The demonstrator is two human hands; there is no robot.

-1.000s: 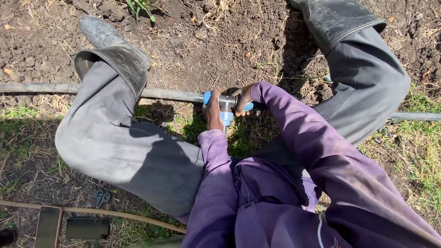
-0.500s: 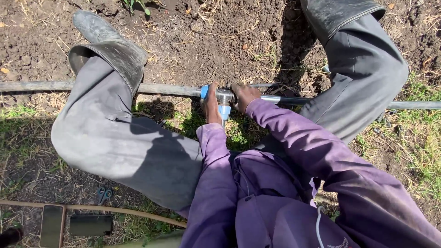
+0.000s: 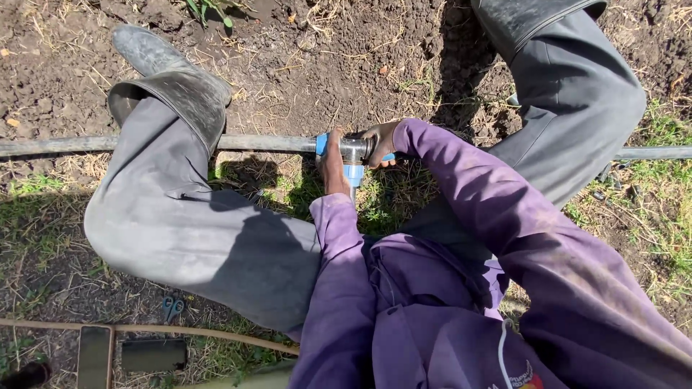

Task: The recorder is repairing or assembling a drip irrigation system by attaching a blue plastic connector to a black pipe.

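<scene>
A grey tee fitting (image 3: 353, 150) with blue end caps joins a long dark pipe (image 3: 267, 143) lying across the soil. My left hand (image 3: 332, 167) rests against the fitting's left and lower side, fingers wrapped near its blue downward outlet. My right hand (image 3: 380, 140) grips the fitting's right end, partly hidden by my purple sleeve. I squat over the pipe with grey trousers and dark rubber boots (image 3: 169, 75) on either side.
The pipe continues to the right (image 3: 652, 153) past my right leg. Small blue-handled scissors (image 3: 171, 308), a thin tan hose (image 3: 202, 333) and two dark flat objects (image 3: 153, 354) lie on the grass near the bottom left. Bare soil lies beyond the pipe.
The view has shifted slightly; both hands stay on the fitting, with my right hand turned a little further around its right end.
</scene>
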